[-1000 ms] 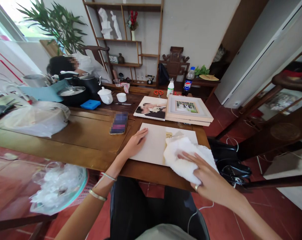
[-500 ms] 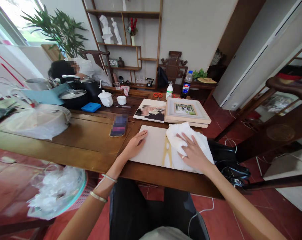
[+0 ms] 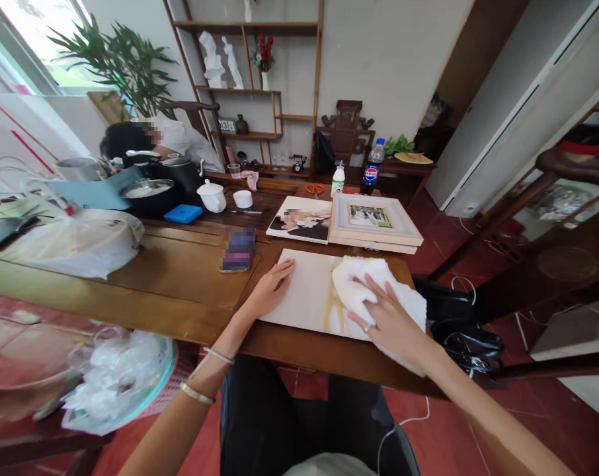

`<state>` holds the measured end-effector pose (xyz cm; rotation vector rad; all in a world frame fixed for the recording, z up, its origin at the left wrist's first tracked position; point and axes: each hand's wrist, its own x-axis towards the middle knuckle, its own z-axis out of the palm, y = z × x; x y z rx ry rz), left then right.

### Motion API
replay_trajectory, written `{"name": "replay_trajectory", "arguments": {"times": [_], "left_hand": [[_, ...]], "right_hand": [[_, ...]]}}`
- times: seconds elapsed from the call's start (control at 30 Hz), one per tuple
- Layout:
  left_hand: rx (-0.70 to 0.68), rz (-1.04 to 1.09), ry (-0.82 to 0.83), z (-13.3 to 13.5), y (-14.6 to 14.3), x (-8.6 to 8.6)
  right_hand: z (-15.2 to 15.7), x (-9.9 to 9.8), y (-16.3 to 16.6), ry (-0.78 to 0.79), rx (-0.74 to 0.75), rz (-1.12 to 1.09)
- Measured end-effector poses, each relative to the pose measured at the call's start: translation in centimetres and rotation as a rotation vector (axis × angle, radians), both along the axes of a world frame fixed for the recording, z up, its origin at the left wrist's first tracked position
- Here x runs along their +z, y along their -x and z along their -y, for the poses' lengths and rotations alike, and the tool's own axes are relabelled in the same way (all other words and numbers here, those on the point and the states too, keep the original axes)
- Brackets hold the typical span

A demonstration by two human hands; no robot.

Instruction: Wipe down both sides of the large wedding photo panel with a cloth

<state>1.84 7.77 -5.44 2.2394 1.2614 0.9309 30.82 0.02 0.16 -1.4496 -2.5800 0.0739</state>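
Note:
A pale flat panel (image 3: 307,284) lies at the table's front edge, with a yellowish forked shape (image 3: 335,309) on its surface. My left hand (image 3: 274,285) rests flat on the panel's left side, fingers stretched out and holding nothing. Over the panel's right part, my right hand (image 3: 386,317) presses a bunched white towel (image 3: 363,274), its fingers sunk into the folds. The towel hides the right end of the panel and overlaps the forked shape. Behind the panel lie a photo print (image 3: 302,221) and a framed picture (image 3: 371,215) on top of another flat piece.
A phone (image 3: 239,249) lies left of the panel. Behind are red-handled scissors (image 3: 315,190), a white bottle (image 3: 338,180), a cola bottle (image 3: 372,168) and a white teapot (image 3: 211,196). A lined waste basket (image 3: 163,380) stands below left. Across the table, a person (image 3: 180,139) leans down.
My right hand and the towel have shifted slightly down and toward me on the panel. My left hand keeps its place there. The view has shifted slightly.

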Motion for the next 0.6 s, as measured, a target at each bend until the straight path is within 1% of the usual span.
{"name": "replay_trajectory", "arguments": {"times": [0.13,0.2,0.23,0.3,0.37,0.5,0.6], "left_hand": [[-0.005,-0.009,0.0,0.0,0.0,0.0],[-0.006,-0.003,-0.001,0.0,0.1,0.0],[-0.005,0.002,-0.003,0.0,0.1,-0.1],[-0.003,0.012,-0.004,-0.1,0.1,-0.1],[-0.001,0.019,-0.006,-0.1,0.1,-0.2],[0.002,0.008,-0.007,-0.1,0.1,-0.2],[-0.001,-0.005,-0.01,0.0,0.1,-0.1]], "right_hand": [[-5.0,-0.7,0.0,-0.073,-0.11,0.021],[-6.1,-1.1,0.4,-0.101,-0.146,0.02],[-6.1,-1.2,0.7,-0.115,-0.143,0.021],[-5.1,-1.2,1.3,-0.138,-0.104,0.025],[-2.9,-1.1,1.7,-0.134,-0.048,0.025],[2.9,-0.3,1.6,-0.061,0.06,-0.005],[5.7,0.3,0.7,0.008,0.165,-0.052]]}}
